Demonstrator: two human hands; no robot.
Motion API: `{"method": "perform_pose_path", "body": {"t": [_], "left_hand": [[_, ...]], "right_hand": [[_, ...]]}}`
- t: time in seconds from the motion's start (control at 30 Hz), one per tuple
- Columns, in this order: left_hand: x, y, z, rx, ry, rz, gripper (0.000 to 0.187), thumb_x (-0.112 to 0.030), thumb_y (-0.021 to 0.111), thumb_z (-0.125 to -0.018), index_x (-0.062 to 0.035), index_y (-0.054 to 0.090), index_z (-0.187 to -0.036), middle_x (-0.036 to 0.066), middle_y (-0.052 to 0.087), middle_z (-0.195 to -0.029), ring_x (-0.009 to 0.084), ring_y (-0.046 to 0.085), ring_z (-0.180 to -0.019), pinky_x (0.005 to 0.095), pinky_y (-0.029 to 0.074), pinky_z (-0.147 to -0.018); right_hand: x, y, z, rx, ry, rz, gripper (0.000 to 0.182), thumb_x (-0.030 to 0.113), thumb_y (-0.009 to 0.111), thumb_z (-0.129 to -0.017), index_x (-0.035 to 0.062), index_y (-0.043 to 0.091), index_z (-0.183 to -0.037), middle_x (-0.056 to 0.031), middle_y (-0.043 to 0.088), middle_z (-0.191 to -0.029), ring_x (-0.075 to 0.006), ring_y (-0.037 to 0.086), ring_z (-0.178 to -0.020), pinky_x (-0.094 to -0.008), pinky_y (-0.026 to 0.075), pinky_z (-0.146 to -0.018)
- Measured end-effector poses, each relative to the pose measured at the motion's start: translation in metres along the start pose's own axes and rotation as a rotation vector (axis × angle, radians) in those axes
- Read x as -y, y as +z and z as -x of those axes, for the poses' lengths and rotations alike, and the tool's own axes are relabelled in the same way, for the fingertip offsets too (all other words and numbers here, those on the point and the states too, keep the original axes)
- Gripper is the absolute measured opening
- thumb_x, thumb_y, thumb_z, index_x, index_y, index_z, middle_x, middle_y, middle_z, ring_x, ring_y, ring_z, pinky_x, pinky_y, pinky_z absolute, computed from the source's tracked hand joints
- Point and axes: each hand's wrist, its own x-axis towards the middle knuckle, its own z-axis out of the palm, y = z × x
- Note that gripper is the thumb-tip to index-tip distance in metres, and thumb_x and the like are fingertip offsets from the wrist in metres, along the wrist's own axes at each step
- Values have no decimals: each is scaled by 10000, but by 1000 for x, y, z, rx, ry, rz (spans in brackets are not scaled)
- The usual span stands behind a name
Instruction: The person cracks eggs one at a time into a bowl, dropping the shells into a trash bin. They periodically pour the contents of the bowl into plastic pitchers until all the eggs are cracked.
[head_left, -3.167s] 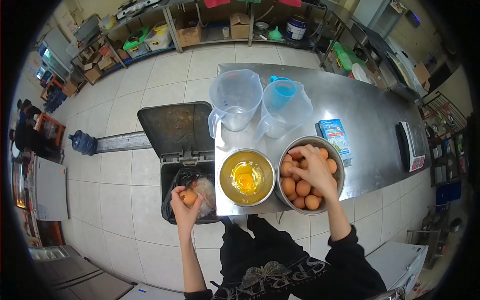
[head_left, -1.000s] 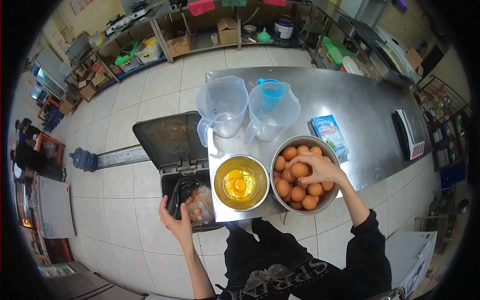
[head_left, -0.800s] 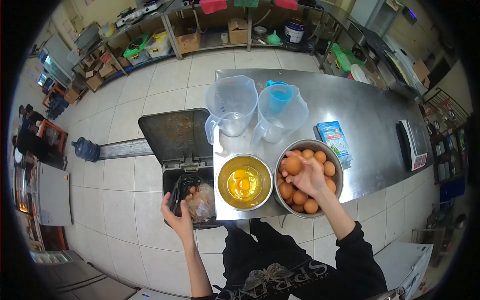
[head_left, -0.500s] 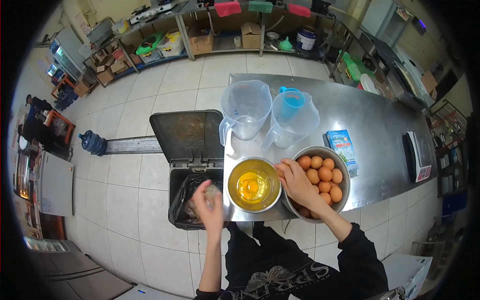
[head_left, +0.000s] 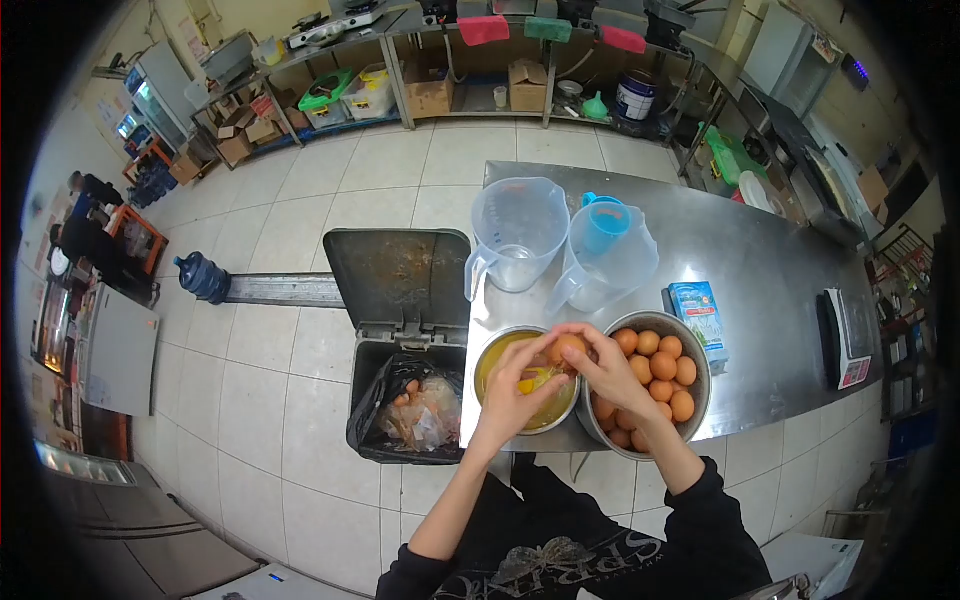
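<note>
A brown egg (head_left: 568, 351) is between my two hands above the steel bowl (head_left: 483, 358), with clear, glistening egg white hanging just below it. My right hand (head_left: 608, 374) has its fingers wrapped round the egg. From the other side my left hand (head_left: 508, 388) reaches across the bowl, its curled fingertips against the egg. Yellow yolk shows in the bowl, partly hidden by my left hand. Close to my right wrist stands a larger pot (head_left: 704, 400) filled with several brown eggs (head_left: 662, 366).
Left of the table (head_left: 760, 290), an open bin (head_left: 360, 400) holds eggshells and plastic in a black bag. Two clear measuring jugs (head_left: 517, 225), one with a blue cup (head_left: 605, 228) inside, stand behind the bowl. A blue carton (head_left: 697, 310) and a scale (head_left: 846, 335) are to the right.
My left hand has moved from over the bin to the bowl and meets the egg. My right hand has brought the egg over the bowl. The view has shifted slightly.
</note>
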Motion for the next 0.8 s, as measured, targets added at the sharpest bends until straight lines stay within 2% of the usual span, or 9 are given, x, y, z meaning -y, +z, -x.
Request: {"method": "perform_pose_path", "body": {"t": [0.1,0.2,0.3,0.4,0.5,0.7,0.73,0.8], "left_hand": [[2,-5,-2,-1,-27,55,444,20,708,-799,-68,623,-1226,103,617,-1132,167,677,-885,259,563,-768],[11,-16,2,-20,-22,32,417,28,720,-772,-43,639,-1174,124,646,-1026,203,701,-814,281,594,-718],[14,-11,8,-94,-36,-96,418,50,712,-751,-22,636,-1155,129,649,-1040,207,697,-823,286,592,-728],[21,-2,12,-177,-29,-166,414,73,696,-734,0,629,-1136,131,649,-1054,211,689,-859,291,588,-735],[27,4,14,-239,-5,-131,391,93,661,-747,12,623,-1127,126,651,-1074,204,677,-900,289,582,-738],[32,-7,15,-231,7,-119,384,133,582,-769,12,622,-1130,121,647,-1118,190,668,-887,263,571,-718],[34,-9,15,-187,-12,-140,446,94,598,-776,-4,576,-1210,141,636,-1137,214,651,-940,281,544,-789],[36,-2,15,-178,52,-7,516,57,616,-777,-19,512,-1277,148,626,-1134,228,631,-988,299,514,-844]], "right_hand": [[8,-6,-7,267,330,-216,372,209,568,-971,7,516,-1280,-48,588,-1154,-115,565,-1018,-273,479,-858],[-2,5,-6,311,-57,-121,420,171,595,-936,17,497,-1314,-74,591,-1134,-181,581,-1052,-295,474,-871],[3,10,-10,321,-116,323,503,100,609,-868,36,475,-1349,-126,558,-1177,-272,569,-1098,-329,464,-905],[-6,16,-10,297,-236,401,587,60,593,-810,55,450,-1379,-168,505,-1234,-326,543,-1122,-360,448,-944],[-6,19,-11,287,-226,424,626,11,611,-778,52,441,-1379,-174,486,-1227,-351,524,-1132,-377,452,-955],[-11,16,-11,187,-392,668,646,-50,593,-751,139,497,-1361,-147,516,-1154,-330,541,-1109,-383,461,-939],[-5,16,-9,176,-323,621,656,-60,600,-743,147,506,-1358,-134,518,-1122,-311,547,-1083,-367,472,-909],[8,22,-2,146,-180,522,677,-80,614,-727,162,526,-1353,-110,523,-1057,-272,560,-1031,-335,495,-849]]}}
